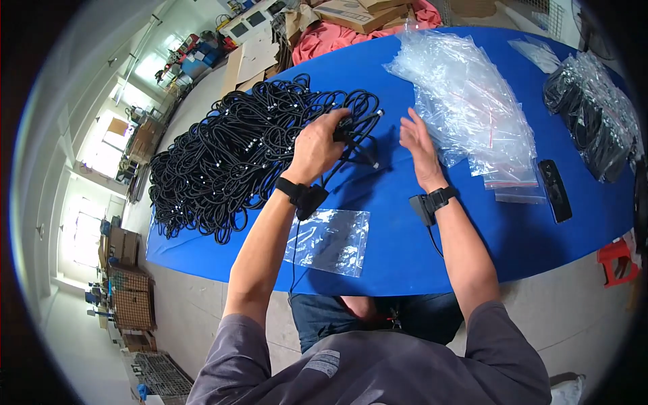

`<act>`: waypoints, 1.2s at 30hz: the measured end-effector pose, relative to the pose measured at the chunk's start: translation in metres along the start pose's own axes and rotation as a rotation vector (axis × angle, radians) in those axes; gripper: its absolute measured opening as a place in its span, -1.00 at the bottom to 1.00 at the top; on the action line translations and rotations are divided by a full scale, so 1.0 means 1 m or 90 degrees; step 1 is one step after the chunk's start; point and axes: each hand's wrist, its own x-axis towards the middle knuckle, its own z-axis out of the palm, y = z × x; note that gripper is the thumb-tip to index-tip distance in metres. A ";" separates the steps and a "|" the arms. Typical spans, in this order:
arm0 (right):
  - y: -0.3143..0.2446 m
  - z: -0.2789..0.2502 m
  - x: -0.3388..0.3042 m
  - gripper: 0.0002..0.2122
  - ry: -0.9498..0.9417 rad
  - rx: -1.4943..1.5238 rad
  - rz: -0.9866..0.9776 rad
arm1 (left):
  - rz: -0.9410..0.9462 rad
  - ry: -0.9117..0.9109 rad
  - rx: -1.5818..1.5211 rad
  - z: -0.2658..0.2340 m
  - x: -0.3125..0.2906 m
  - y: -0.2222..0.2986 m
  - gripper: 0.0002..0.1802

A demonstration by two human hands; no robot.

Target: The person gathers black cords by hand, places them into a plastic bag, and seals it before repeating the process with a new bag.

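My left hand (318, 145) is closed around a coiled black cable (362, 125) at the right end of a big heap of similar cables (226, 148). Light-coloured tips of the held cable stick out to the right of the fingers; part of its coil is hidden behind my hand. My right hand (420, 145) hovers a little to the right with its fingers stretched out, holding nothing. It is close to the left edge of a pile of clear plastic zip bags (472, 101). A single clear bag (331, 241) lies flat near the table's front edge, below my left hand.
The table has a blue cover (405, 236). On its right are a black phone (555, 191) and a stack of bagged black cables (590, 111). Cardboard boxes (358, 13) and pink cloth lie beyond the far edge. A red stool (615, 262) stands at right.
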 end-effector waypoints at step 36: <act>-0.029 0.018 -0.004 -0.25 -0.168 0.100 -0.037 | -0.095 0.008 -0.275 0.001 0.006 0.026 -0.28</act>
